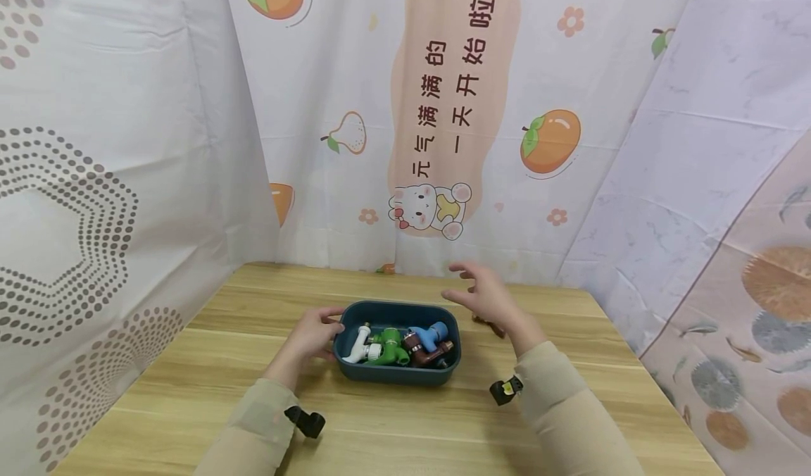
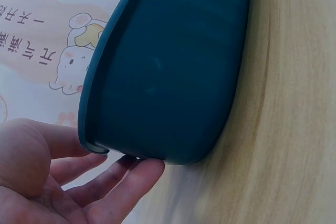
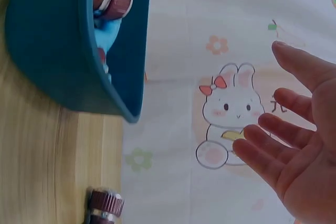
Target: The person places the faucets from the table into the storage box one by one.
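Note:
A dark teal plastic bin (image 1: 398,375) stands on the table with several plastic taps inside. Among them are a white tap (image 1: 361,346), a green tap (image 1: 391,349), a brown tap (image 1: 426,351) and a blue tap (image 1: 431,334). At the bin's left end my left hand (image 1: 315,332) grips it, thumb at the rim and fingers against the outer wall. My right hand (image 1: 488,300) hovers right of the bin with fingers spread and nothing in them. Below it, another brown tap (image 3: 105,206) lies on the table, partly hidden by this hand in the head view.
The wooden table (image 1: 380,427) backs onto a printed curtain (image 1: 355,201) with fruit and a cartoon rabbit. More cloth hangs at the left and right sides. Small black cameras (image 1: 505,391) are strapped to both wrists.

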Available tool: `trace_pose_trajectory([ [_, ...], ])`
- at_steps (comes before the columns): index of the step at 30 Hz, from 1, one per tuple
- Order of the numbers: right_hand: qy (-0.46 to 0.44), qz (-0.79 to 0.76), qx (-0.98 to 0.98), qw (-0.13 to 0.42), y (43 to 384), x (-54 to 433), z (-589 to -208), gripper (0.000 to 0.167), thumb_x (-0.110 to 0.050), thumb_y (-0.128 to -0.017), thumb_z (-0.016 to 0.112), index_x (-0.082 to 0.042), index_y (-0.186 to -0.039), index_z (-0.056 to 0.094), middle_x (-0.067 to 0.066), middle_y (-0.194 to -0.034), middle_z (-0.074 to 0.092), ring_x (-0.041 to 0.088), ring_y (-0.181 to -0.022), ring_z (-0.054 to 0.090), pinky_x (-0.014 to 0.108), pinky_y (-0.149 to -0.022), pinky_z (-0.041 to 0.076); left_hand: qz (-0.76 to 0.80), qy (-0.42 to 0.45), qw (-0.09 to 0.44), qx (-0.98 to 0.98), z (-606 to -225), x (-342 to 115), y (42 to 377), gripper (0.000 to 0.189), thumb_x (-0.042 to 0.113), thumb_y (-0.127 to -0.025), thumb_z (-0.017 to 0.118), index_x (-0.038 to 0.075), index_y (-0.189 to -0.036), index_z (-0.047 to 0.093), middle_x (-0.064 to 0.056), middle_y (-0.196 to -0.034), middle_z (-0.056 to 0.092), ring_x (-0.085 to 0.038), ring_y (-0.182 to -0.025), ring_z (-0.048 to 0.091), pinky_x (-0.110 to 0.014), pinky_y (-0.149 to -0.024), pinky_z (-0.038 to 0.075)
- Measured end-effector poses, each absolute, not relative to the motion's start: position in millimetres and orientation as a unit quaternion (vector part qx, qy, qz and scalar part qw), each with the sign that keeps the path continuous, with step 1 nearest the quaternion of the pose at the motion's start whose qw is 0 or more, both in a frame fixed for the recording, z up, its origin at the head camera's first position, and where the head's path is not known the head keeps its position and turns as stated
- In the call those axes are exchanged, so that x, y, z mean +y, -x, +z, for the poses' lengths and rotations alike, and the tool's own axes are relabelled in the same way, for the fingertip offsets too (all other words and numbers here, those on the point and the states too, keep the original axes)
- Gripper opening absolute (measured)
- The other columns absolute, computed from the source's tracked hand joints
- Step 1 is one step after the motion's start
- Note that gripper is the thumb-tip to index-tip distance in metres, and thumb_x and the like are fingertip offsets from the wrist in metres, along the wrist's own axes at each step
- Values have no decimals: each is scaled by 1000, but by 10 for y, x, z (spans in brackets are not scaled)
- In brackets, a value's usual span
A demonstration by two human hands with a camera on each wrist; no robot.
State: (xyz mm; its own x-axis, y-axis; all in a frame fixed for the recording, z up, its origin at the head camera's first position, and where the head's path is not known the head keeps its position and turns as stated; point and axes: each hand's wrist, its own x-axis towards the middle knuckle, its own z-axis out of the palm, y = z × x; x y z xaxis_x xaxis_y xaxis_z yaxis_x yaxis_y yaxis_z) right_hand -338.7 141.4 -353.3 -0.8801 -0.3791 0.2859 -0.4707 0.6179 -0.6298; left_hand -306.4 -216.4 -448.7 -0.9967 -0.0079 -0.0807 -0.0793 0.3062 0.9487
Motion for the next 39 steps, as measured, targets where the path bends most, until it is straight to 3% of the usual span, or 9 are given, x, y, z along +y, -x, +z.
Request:
trace_pose_trajectory([
  [11, -185, 374, -906, 71, 3407, 1673, -3492, 65, -36, -94, 75, -12, -148, 49, 25, -149, 46, 53, -121, 55, 64, -95, 50, 595, 29, 32, 803, -4487, -2171, 3058, 44, 5, -98, 60, 5, -142, 58, -24, -123, 64, -31, -92, 67, -44, -56, 61],
  [22, -147, 346, -923, 78, 3492, 1909, -3585, 73, -42, -92, 75, -8, -149, 46, 23, -152, 42, 46, -135, 44, 63, -104, 43, 592, 32, 36, 805, -4482, -2169, 3054, 43, 6, -99, 60, 5, -142, 58, -23, -124, 63, -31, -93, 66, -44, -57, 61],
  [39, -125, 354, -924, 66, 3584, 2098, -3772, 75, -38, -93, 74, -2, -150, 42, 30, -150, 42, 51, -132, 44, 64, -103, 43, 589, 30, 32, 807, -4471, -2164, 3035, 44, 5, -99, 59, 5, -143, 58, -24, -124, 64, -32, -93, 67, -45, -57, 61],
])
